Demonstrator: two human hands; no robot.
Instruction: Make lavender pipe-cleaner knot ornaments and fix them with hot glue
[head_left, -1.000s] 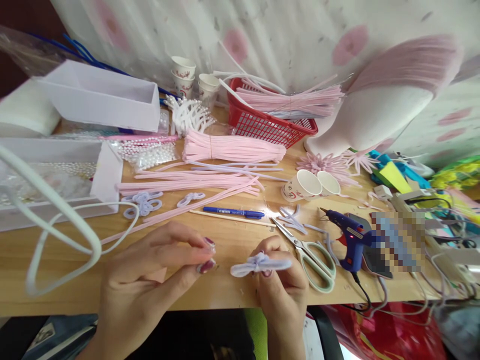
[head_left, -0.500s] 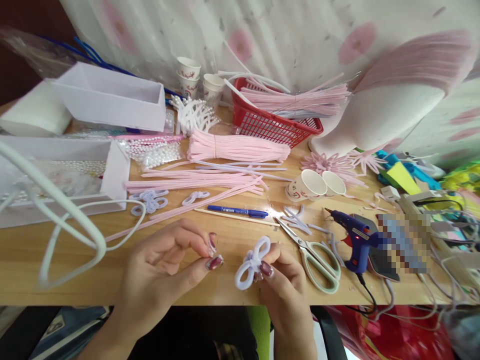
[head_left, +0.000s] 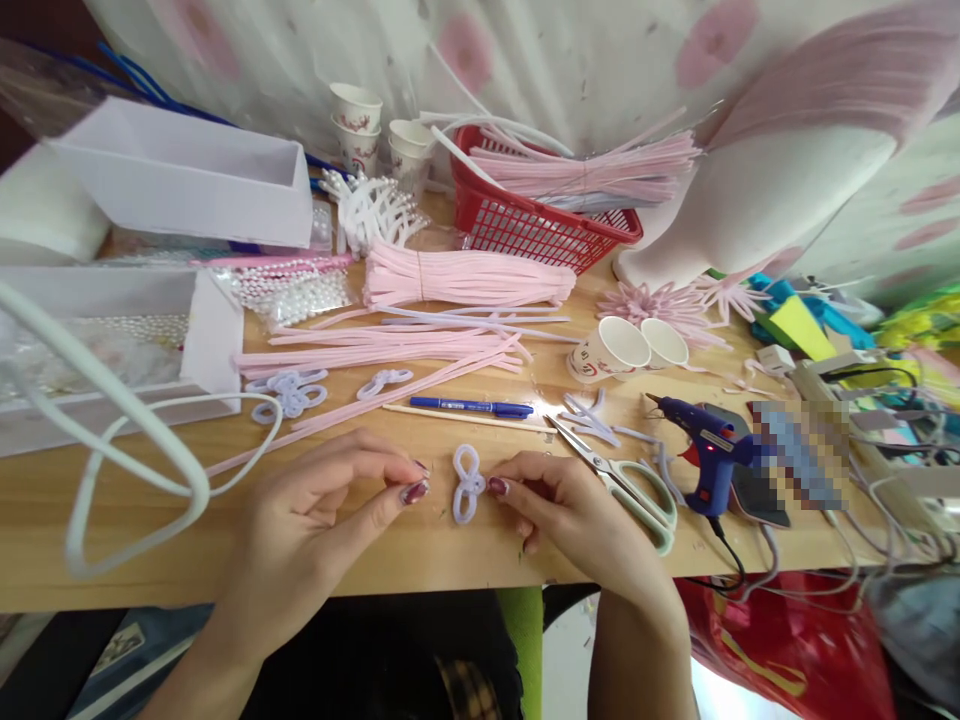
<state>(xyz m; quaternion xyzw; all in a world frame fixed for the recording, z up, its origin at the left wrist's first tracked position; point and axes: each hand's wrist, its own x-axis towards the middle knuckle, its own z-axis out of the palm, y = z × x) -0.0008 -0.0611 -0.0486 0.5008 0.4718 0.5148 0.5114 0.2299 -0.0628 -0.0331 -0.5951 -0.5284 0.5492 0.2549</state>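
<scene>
My right hand (head_left: 551,500) pinches a lavender pipe-cleaner bow (head_left: 469,485) at its right side, between thumb and index finger. The bow's loops stand one above the other, just over the table. To its left, my left hand (head_left: 337,520) has thumb and index fingertips pressed together, apart from the bow. Whatever is between those fingertips is too small to make out. Two more looped lavender pipe-cleaner pieces lie beyond: a larger flower-like one (head_left: 291,393) and a smaller one (head_left: 384,381).
Scissors (head_left: 626,485) and a blue glue gun (head_left: 705,450) lie to the right. A blue pen (head_left: 471,407) rests beyond my hands, before pink pipe cleaners (head_left: 375,350). Paper cups (head_left: 611,350), a red basket (head_left: 547,235) and a white box (head_left: 217,340) stand farther back.
My right hand has moved the bow slightly left and up, turning it from slanted to nearly upright. The left hand stays pinched and has shifted slightly. The whole view has tilted a little.
</scene>
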